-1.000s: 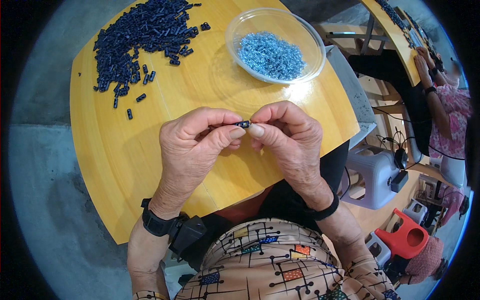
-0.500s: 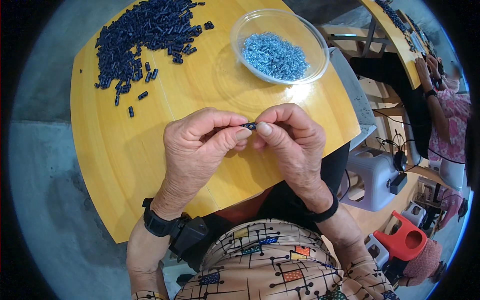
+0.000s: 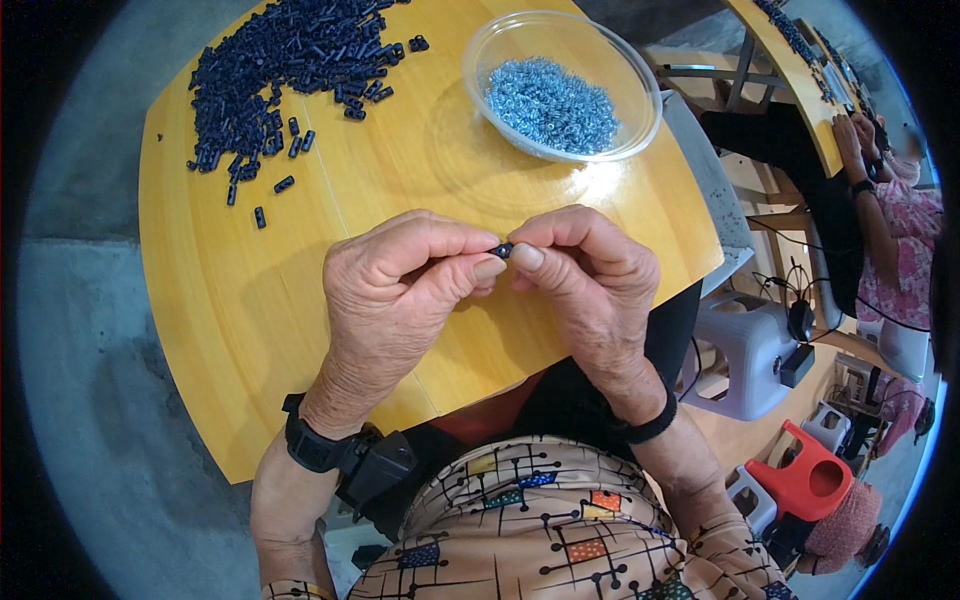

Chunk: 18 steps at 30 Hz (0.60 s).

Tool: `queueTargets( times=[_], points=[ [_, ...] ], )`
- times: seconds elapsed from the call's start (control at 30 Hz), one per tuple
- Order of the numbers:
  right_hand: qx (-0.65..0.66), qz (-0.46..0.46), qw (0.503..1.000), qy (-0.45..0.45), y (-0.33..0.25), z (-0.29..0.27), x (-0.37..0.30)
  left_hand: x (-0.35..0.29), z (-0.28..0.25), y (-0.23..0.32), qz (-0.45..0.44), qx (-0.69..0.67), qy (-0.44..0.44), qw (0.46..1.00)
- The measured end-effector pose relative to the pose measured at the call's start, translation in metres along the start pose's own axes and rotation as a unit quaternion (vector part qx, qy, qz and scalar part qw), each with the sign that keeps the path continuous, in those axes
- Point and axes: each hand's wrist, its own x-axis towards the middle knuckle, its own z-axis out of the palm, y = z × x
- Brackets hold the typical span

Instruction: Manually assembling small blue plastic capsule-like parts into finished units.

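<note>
Over the near part of the yellow table (image 3: 290, 300), a small black plastic piece with holes (image 3: 504, 250) is pinched between both hands. My left hand (image 3: 400, 270) grips its left end with thumb and forefinger. The right end sits between the thumb and forefinger of my right hand (image 3: 585, 265). Most of the piece is hidden by the fingertips. A large heap of similar black pieces (image 3: 290, 70) lies at the far left, with several loose ones nearer to me. At the far right stands a clear round plastic bowl (image 3: 640, 100) holding many small shiny metal springs (image 3: 550, 105).
A grey surface (image 3: 705, 180) adjoins the table's right edge. Beyond it are a pale plastic stool (image 3: 740, 350), a red stool (image 3: 805, 475) and dangling cables (image 3: 795, 285). Another person (image 3: 890, 230) in a pink patterned top works at a second table (image 3: 790, 80).
Both hands stay together on the black piece, with only slight finger shifts; a little less of it shows. The view has shifted slightly.
</note>
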Motion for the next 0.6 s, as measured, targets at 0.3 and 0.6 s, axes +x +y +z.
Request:
queueTargets(
  times=[0.3,0.6],
  points=[
    [0.034,0.022,0.999,-0.03,-0.001,-0.0049,0.0024,0.0021,-0.0016,-0.0015,0.087,0.073,-0.011,0.993],
    [0.053,0.041,0.996,-0.054,-0.0015,-0.0064,0.0045,0.0043,-0.0018,-0.0027,0.107,0.079,-0.016,0.991]
  ],
)
